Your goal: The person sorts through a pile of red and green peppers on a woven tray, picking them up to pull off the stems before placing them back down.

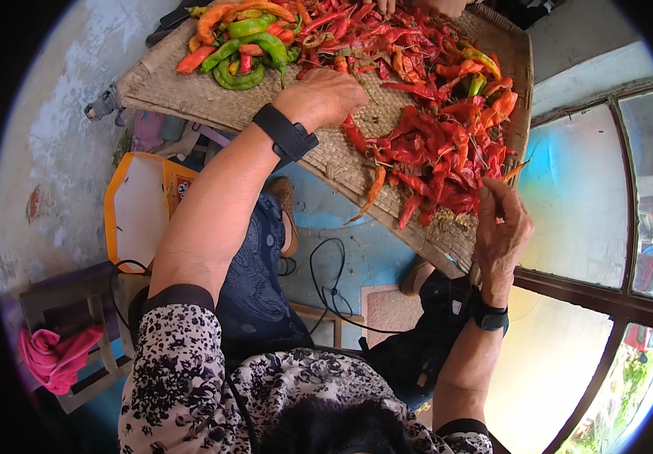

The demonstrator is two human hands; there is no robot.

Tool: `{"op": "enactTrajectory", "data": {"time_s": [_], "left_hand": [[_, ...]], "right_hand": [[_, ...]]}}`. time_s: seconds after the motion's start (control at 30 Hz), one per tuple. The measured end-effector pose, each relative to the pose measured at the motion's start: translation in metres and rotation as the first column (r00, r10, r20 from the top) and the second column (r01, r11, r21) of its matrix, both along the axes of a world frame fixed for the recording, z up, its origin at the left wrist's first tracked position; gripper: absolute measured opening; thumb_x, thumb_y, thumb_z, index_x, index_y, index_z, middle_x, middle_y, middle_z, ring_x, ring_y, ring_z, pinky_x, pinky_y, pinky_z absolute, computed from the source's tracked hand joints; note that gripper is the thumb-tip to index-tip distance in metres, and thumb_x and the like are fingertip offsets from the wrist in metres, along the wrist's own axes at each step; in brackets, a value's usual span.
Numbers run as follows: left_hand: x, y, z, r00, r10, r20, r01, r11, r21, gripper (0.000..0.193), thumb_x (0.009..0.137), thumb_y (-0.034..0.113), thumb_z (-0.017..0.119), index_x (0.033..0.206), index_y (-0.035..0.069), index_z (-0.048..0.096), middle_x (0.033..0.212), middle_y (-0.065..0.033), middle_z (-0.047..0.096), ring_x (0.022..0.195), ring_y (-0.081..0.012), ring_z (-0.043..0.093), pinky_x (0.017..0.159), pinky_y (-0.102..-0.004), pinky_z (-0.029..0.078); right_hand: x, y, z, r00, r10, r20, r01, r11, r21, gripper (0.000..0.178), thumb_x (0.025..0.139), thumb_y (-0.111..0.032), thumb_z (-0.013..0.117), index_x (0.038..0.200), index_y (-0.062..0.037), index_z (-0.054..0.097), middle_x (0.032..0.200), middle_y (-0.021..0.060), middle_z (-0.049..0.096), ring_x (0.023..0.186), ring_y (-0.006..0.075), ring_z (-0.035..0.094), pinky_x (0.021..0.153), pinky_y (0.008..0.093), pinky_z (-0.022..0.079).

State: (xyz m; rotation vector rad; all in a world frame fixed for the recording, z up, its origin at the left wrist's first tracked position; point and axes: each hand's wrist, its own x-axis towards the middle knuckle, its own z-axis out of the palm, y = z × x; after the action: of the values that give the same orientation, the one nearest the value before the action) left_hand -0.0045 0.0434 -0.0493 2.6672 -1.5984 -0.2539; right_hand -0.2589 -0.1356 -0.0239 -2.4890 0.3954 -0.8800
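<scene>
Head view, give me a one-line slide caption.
The left hand and right hand reach over red peppers on a woven tray.

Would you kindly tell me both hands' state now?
Left hand: curled over woven tray; grip cannot be told.
Right hand: bent at red peppers; grip cannot be told.

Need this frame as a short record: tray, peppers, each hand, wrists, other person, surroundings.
tray: wide, straw-coloured woven tray
main pile: long, glossy red peppers, spread across the centre and right
upper-left cluster: curved green peppers among orange and red ones
left hand: bare left hand over the tray, beside red peppers; grip hidden
right hand: bare right hand at the pile's right edge; contact unclear
wrists: black strap band left, dark watch right
other person: partial hand at top edge
surroundings: bright pink cloth, dark-framed window
</scene>
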Motion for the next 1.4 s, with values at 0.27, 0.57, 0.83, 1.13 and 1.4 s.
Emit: {"op": "enactTrajectory", "data": {"time_s": [0.27, 0.57, 0.83, 1.13, 1.4], "left_hand": [[0.023, -0.002, 0.020, 0.852, 0.450, 0.269, -0.287, 0.829, -0.480, 0.034, 0.086, 0.003, 0.057, 0.119, 0.008, 0.053, 0.097, -0.0168, 0.060, 0.084, -0.0357, 0.062, 0.070, -0.0450, 0.052], [-0.023, -0.105, -0.007, 0.999, -0.039, 0.007, 0.039, 0.956, -0.292, 0.063, 0.080, -0.014, 0.052, 0.136, 0.014, 0.047, 0.135, -0.0114, 0.044, 0.119, -0.0333, 0.050, 0.091, -0.0427, 0.050], [-0.014, -0.132, -0.015, 1.000, 0.015, -0.004, -0.015, 0.997, -0.075, 0.032, 0.092, 0.003, 0.047, 0.121, 0.014, 0.057, 0.130, -0.0142, 0.050, 0.115, -0.0357, 0.054, 0.095, -0.0476, 0.045], [-0.006, -0.065, 0.023, 0.995, 0.048, -0.086, -0.048, 0.999, -0.004, 0.032, 0.080, 0.016, 0.057, 0.110, 0.008, 0.057, 0.114, -0.0129, 0.060, 0.116, -0.0326, 0.053, 0.094, -0.0439, 0.042], [0.011, -0.007, 0.024, 0.931, 0.008, -0.366, -0.186, 0.871, -0.454, 0.045, 0.081, 0.014, 0.059, 0.126, 0.009, 0.053, 0.115, -0.0119, 0.060, 0.100, -0.0253, 0.059, 0.091, -0.0371, 0.045]], "right_hand": [[-0.003, 0.001, 0.005, 0.999, 0.042, -0.006, -0.041, 0.999, 0.027, 0.010, 0.085, -0.002, 0.067, 0.095, -0.0023, 0.067, 0.080, 0.0153, 0.065, 0.069, 0.0291, 0.064, 0.063, 0.0330, 0.050], [-0.004, -0.001, 0.008, 0.998, 0.039, 0.057, -0.040, 0.999, 0.008, 0.012, 0.083, 0.002, 0.066, 0.094, -0.0014, 0.066, 0.078, 0.0150, 0.063, 0.067, 0.0306, 0.063, 0.060, 0.0347, 0.049], [-0.006, -0.005, 0.014, 0.996, 0.053, 0.068, -0.058, 0.996, 0.069, 0.013, 0.082, 0.001, 0.068, 0.094, -0.0024, 0.066, 0.077, 0.0145, 0.063, 0.067, 0.0298, 0.063, 0.059, 0.0342, 0.050], [-0.014, -0.017, 0.012, 0.998, 0.038, 0.055, -0.043, 0.995, 0.094, 0.014, 0.082, 0.003, 0.066, 0.095, -0.0022, 0.066, 0.078, 0.0154, 0.063, 0.069, 0.0306, 0.064, 0.063, 0.0339, 0.050], [-0.004, -0.007, 0.008, 0.996, 0.065, 0.062, -0.067, 0.997, 0.034, 0.011, 0.083, 0.001, 0.065, 0.094, -0.0023, 0.066, 0.078, 0.0152, 0.062, 0.069, 0.0313, 0.062, 0.061, 0.0355, 0.049]]}}
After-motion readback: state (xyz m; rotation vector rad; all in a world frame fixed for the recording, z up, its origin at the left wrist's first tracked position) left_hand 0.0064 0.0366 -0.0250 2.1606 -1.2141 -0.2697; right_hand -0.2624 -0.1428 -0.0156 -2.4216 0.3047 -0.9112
